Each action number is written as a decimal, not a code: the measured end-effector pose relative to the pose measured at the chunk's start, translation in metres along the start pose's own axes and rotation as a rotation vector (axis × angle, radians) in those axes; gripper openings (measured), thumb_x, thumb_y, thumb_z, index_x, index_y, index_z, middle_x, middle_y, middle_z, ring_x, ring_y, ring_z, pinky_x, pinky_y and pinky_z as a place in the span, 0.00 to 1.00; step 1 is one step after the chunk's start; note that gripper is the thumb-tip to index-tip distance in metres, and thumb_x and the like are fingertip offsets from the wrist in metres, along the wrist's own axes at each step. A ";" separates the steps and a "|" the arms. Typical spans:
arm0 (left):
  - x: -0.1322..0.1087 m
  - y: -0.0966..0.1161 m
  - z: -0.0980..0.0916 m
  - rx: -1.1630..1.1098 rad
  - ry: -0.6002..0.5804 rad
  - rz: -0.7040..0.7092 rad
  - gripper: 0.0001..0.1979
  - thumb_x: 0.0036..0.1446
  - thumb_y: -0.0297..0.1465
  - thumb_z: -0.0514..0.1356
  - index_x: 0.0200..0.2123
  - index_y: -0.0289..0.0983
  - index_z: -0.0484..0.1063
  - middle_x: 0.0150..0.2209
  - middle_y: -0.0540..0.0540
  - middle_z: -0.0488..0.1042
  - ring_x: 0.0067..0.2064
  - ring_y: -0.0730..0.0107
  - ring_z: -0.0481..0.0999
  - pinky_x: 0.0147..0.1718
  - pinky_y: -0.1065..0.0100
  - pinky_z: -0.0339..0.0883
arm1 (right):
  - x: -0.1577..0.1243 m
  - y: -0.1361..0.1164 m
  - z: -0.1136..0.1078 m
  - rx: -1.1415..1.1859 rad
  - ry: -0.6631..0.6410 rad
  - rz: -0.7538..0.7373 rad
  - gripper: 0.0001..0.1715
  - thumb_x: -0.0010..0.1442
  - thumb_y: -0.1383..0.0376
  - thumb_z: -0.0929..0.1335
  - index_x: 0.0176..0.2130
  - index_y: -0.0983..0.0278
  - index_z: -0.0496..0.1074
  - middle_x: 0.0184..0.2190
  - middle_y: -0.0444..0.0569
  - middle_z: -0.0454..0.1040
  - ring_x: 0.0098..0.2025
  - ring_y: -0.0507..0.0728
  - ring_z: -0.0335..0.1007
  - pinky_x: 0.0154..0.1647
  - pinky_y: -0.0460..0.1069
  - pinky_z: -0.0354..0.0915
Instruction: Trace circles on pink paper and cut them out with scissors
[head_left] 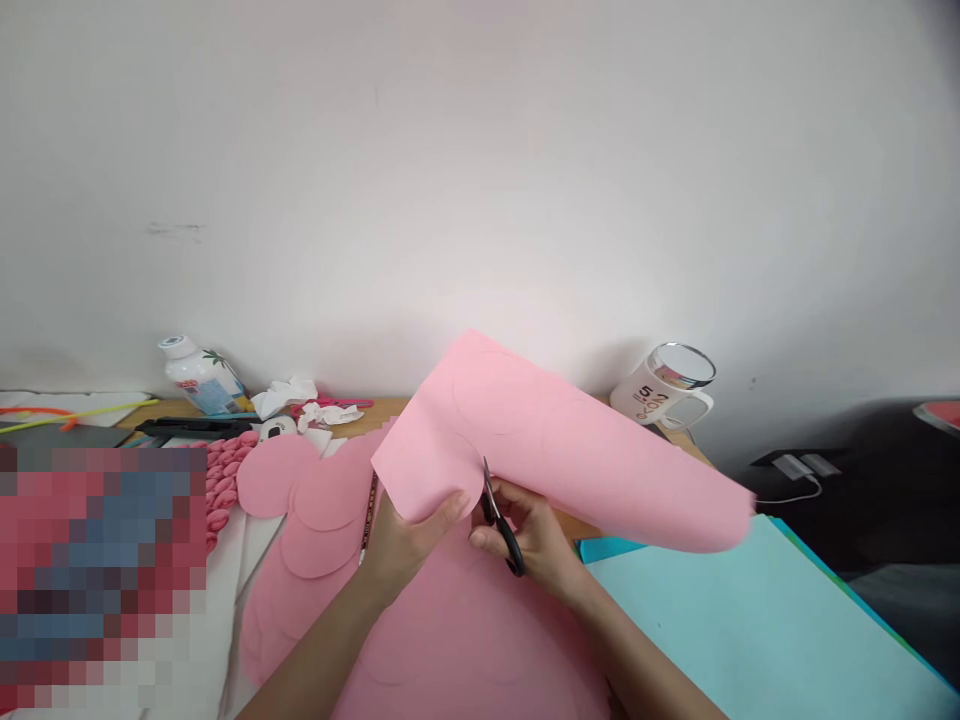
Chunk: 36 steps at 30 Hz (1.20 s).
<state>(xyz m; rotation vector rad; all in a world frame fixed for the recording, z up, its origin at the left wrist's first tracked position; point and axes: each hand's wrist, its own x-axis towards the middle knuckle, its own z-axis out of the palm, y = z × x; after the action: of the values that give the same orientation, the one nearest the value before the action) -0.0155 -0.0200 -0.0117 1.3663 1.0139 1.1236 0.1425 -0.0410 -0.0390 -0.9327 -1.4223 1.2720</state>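
My left hand (pixel 412 530) grips the lower left part of a large pink paper sheet (pixel 555 430), thumb on top. Faint curved outlines are drawn on the sheet, and its right part bends over in a roll. In my right hand (pixel 536 535) is a pair of black-handled scissors (pixel 510 545). The blades point up at a cut edge of the sheet, close to my left thumb. Pink paper circles (pixel 330 490) lie overlapping to the left of my left hand. Beneath both hands spreads another pink sheet (pixel 450 640) with drawn curves.
A white mug (pixel 652 390) stands at the back right, near a light blue sheet stack (pixel 720 620). At the back left are a white bottle (pixel 199 375), crumpled tissues (pixel 285 397) and a black tool (pixel 195 428). A pencil (pixel 368 515) lies beside my left hand. A wall rises behind.
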 end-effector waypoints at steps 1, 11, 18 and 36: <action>0.000 0.001 0.000 -0.001 -0.018 -0.005 0.20 0.49 0.34 0.63 0.46 0.36 0.69 0.44 0.42 0.75 0.49 0.57 0.71 0.47 0.59 0.67 | 0.000 -0.001 -0.002 -0.021 0.007 -0.008 0.18 0.46 0.55 0.74 0.29 0.63 0.67 0.22 0.41 0.62 0.26 0.51 0.58 0.31 0.47 0.58; -0.001 -0.004 0.001 0.004 0.022 -0.036 0.19 0.48 0.34 0.63 0.44 0.36 0.69 0.43 0.43 0.75 0.48 0.57 0.72 0.46 0.59 0.67 | 0.001 0.000 0.005 0.087 -0.066 0.045 0.23 0.46 0.47 0.71 0.28 0.63 0.66 0.23 0.42 0.60 0.25 0.51 0.53 0.25 0.46 0.54; -0.001 -0.004 0.002 0.026 0.009 -0.009 0.20 0.49 0.35 0.62 0.46 0.37 0.68 0.44 0.43 0.75 0.47 0.57 0.72 0.46 0.59 0.67 | 0.000 0.000 0.005 0.058 -0.042 0.044 0.23 0.46 0.47 0.71 0.29 0.63 0.66 0.23 0.41 0.58 0.24 0.50 0.53 0.25 0.45 0.54; -0.002 -0.003 0.001 0.019 0.028 -0.006 0.26 0.45 0.35 0.65 0.49 0.37 0.67 0.49 0.42 0.72 0.50 0.55 0.70 0.48 0.58 0.65 | 0.000 0.000 0.005 0.029 -0.001 0.039 0.21 0.46 0.50 0.72 0.26 0.62 0.64 0.21 0.40 0.60 0.23 0.50 0.54 0.23 0.45 0.54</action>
<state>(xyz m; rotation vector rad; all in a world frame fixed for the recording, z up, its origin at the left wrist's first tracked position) -0.0150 -0.0213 -0.0153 1.3651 1.0505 1.1335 0.1374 -0.0424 -0.0389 -0.9446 -1.3887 1.3194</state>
